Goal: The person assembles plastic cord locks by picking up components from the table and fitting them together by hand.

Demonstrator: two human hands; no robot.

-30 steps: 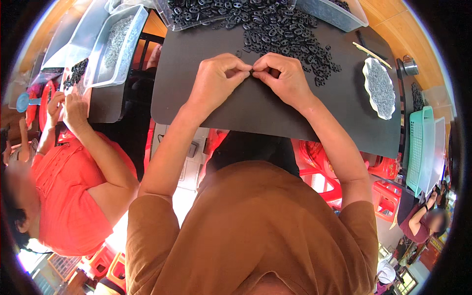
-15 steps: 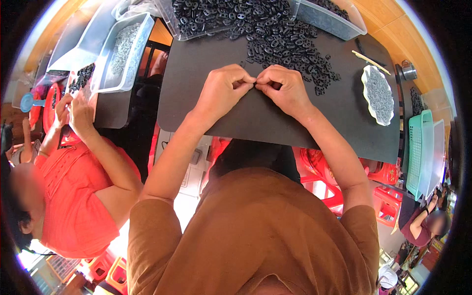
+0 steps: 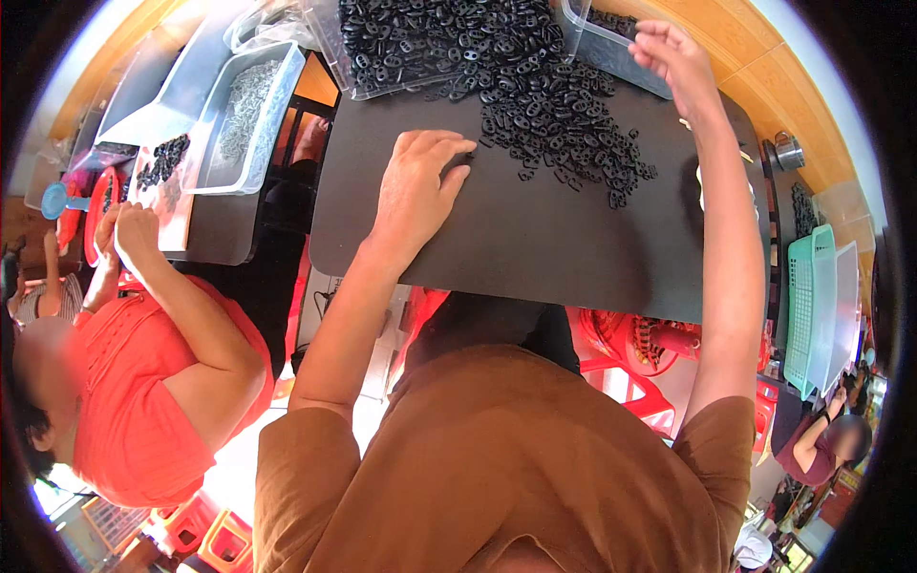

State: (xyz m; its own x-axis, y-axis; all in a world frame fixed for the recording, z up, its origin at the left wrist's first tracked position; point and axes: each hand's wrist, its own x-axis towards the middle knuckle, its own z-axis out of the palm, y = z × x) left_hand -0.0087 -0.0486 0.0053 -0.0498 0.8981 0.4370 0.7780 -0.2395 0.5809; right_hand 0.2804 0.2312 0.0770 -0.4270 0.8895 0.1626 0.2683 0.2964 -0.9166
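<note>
My left hand [image 3: 420, 181] rests on the dark table [image 3: 401, 248], its thumb apart from the fingers. Its fingertips lie at the near left edge of a heap of small black two-holed oval pieces [image 3: 535, 119], beside a loose dark piece. Raised at the far right, my right hand [image 3: 676, 65] has its fingers apart, above the edge of a clear plastic bin [image 3: 626, 67] holding more black pieces. I see nothing held in it. My right forearm hides most of a white scalloped dish [image 3: 702, 186].
Behind the heap, a tipped clear container [image 3: 346, 57] spills black pieces. To the left, a person in red [image 3: 172, 372] works beside a bin of small metal parts [image 3: 246, 105]. A green basket [image 3: 807, 306] and a metal cup [image 3: 789, 151] stand at the right.
My hands, pinched together over the table before, have parted. The right swung up and right to the clear bin; the left opened and stayed near the heap.
</note>
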